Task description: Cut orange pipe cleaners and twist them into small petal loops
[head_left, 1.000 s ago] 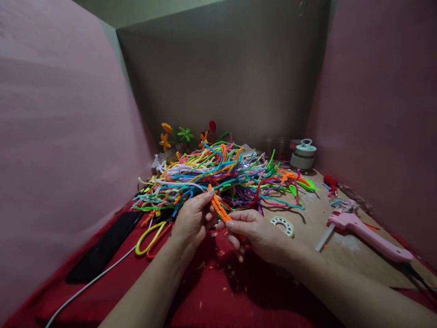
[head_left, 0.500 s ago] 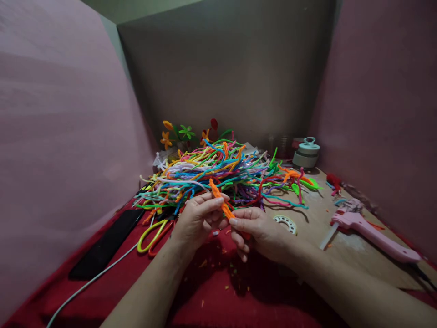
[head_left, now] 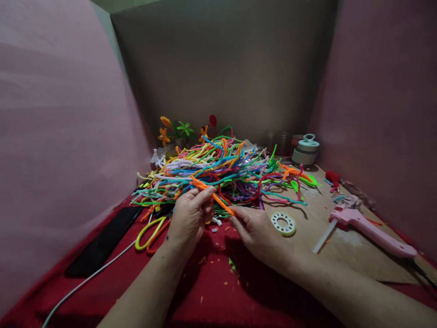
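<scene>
An orange pipe cleaner (head_left: 221,202) stretches between my two hands, above the front of a big heap of coloured pipe cleaners (head_left: 218,171). My left hand (head_left: 191,216) pinches it near its upper left end, thumb on top. Its lower right end is gripped between the thumb and fingers of my right hand (head_left: 254,230). The upper part looks thicker, as if doubled or twisted. Scissors with yellow and red handles (head_left: 149,233) lie just left of my left hand. A white tape ring (head_left: 283,223) rests beside my right hand.
At the left lies a black phone (head_left: 104,241) beside a white cable (head_left: 90,275). A pink glue gun (head_left: 373,233) rests on the brown board (head_left: 341,259) at the right. Pipe-cleaner flowers (head_left: 184,128) and a lidded container (head_left: 306,150) stand behind. Scraps dot the red cloth (head_left: 218,291).
The orange piece has swung to a flatter slant, with more of it showing between my hands. My hands have moved apart, and my right hand's fingers have closed in.
</scene>
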{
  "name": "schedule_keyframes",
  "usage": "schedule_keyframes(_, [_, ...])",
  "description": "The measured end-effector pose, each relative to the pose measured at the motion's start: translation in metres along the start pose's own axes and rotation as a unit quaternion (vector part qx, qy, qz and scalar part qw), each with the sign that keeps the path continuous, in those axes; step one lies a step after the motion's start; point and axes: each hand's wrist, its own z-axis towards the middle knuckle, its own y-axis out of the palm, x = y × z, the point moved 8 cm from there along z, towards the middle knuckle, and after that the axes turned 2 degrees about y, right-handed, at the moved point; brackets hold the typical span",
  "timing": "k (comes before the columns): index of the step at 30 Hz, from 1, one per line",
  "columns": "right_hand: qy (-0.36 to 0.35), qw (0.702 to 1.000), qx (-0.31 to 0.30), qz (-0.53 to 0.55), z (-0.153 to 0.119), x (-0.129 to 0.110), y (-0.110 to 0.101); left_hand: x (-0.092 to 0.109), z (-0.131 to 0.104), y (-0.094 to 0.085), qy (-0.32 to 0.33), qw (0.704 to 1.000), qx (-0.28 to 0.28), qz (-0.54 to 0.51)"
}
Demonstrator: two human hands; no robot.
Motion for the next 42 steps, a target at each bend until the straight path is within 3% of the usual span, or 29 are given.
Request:
schedule_keyframes(3, [0.072, 0.991, -0.029, 0.105, 0.002, 0.009, 0.004, -0.005, -0.003, 0.007, -0.018, 0.998, -0.044, 0.03])
schedule_keyframes(6, [0.165, 0.937, -0.105, 0.291, 0.002, 0.014, 0.019, -0.014, -0.007, 0.015, -0.04, 0.989, -0.104, 0.094])
schedule_keyframes(8, [0.194, 0.905, -0.135, 0.355, 0.001, 0.013, 0.024, -0.018, -0.008, 0.016, -0.041, 0.984, -0.121, 0.12])
schedule_keyframes(12, [0.198, 0.913, -0.083, 0.348, 0.005, 0.016, 0.016, -0.022, -0.005, 0.012, -0.041, 0.985, -0.108, 0.13])
schedule_keyframes(14, [0.218, 0.902, -0.078, 0.363, 0.004, 0.021, 0.016, -0.023, -0.004, 0.012, -0.044, 0.983, -0.109, 0.139])
schedule_keyframes(18, [0.293, 0.813, -0.117, 0.488, -0.003, 0.031, 0.032, -0.025, -0.002, 0.011, -0.056, 0.982, -0.101, 0.148])
schedule_keyframes(22, [0.323, 0.719, -0.151, 0.597, -0.008, 0.034, 0.044, -0.024, 0.0, 0.008, -0.064, 0.984, -0.087, 0.142])
schedule_keyframes(25, [0.336, 0.686, -0.163, 0.625, -0.01, 0.034, 0.049, -0.024, 0.0, 0.008, -0.066, 0.985, -0.088, 0.135])
schedule_keyframes(35, [0.32, 0.738, -0.101, 0.586, -0.007, 0.03, 0.035, -0.017, -0.005, 0.012, -0.034, 0.992, -0.069, 0.103])
schedule_keyframes(39, [0.287, 0.789, -0.093, 0.535, -0.003, 0.03, 0.027, -0.01, -0.007, 0.013, 0.007, 0.988, -0.069, 0.136])
schedule_keyframes(42, [0.238, 0.834, -0.09, 0.49, 0.002, 0.027, 0.02, -0.013, -0.006, 0.014, 0.001, 0.988, -0.075, 0.136])
